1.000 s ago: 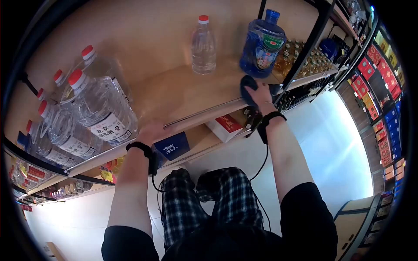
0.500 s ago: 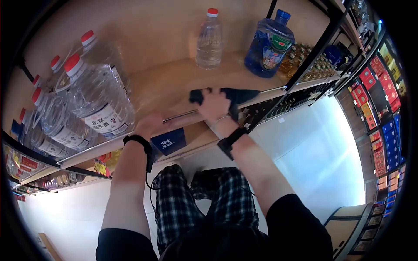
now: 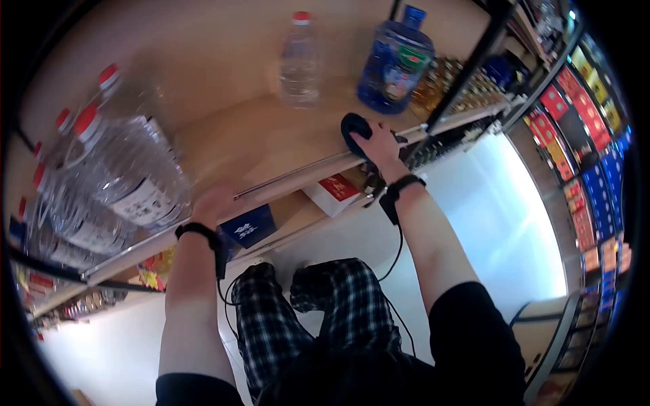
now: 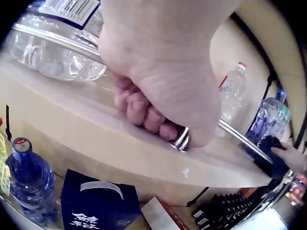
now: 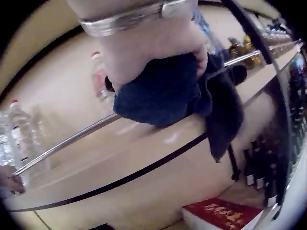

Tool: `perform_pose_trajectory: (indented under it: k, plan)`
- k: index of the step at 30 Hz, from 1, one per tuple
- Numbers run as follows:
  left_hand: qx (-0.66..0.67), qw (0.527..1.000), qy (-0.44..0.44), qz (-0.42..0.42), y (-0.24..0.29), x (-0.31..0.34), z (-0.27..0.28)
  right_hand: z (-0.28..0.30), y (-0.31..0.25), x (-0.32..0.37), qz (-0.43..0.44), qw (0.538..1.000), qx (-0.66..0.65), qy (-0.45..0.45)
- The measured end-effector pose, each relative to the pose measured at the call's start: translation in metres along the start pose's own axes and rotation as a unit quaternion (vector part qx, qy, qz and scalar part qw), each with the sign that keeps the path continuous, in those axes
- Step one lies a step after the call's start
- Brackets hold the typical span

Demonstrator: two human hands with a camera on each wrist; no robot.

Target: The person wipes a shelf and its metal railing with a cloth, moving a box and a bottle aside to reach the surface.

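Observation:
My left hand (image 3: 214, 203) is at the shelf's front edge, right of the big clear bottles (image 3: 139, 193). In the left wrist view its fingers (image 4: 144, 115) curl round the thin metal rail (image 4: 244, 140). Farther right, my right hand (image 3: 381, 144) grips a dark blue cloth (image 3: 353, 132) in front of the blue-tinted jug (image 3: 396, 64). The right wrist view has the cloth (image 5: 156, 93) bunched under the palm over the rail (image 5: 72, 141), one end hanging down the shelf's front. A red-capped bottle (image 3: 300, 64) stands upright farther back.
Below are a dark blue box (image 3: 249, 226), a red and white box (image 3: 335, 193) and, in the left wrist view, a blue bottle (image 4: 32, 177). Small golden bottles (image 3: 467, 88) stand beyond a black upright post (image 3: 467, 68). Shelves of coloured boxes (image 3: 596, 142) are at the far right.
My right hand slid left along the shelf edge with the cloth, then came back right to near the jug. My left hand has stayed at the rail while the head view shifted slightly.

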State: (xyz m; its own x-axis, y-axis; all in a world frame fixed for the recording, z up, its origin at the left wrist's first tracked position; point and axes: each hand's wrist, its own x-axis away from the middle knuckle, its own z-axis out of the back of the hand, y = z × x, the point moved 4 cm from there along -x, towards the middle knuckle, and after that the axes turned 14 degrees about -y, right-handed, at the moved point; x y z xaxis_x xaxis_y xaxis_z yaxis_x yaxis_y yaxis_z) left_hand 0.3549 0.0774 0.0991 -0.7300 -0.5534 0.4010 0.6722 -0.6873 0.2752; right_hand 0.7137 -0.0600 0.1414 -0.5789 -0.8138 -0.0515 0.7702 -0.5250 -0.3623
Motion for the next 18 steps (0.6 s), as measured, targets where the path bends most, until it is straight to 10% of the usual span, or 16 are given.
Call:
perform_pose_trajectory:
  k: [2, 7, 18]
  plan:
    - [0.056, 0.991, 0.056, -0.108, -0.002, -0.005, -0.005, 0.013, 0.018, -0.01, -0.056, 0.998, -0.018, -0.012]
    - [-0.048, 0.994, -0.038, 0.087, 0.004, 0.0, 0.002, 0.005, -0.005, -0.006, -0.104, 0.993, 0.036, -0.033]
    - [-0.078, 0.995, 0.015, 0.061, -0.008, -0.005, -0.005, -0.054, -0.167, 0.077, 0.103, 0.993, 0.022, -0.052]
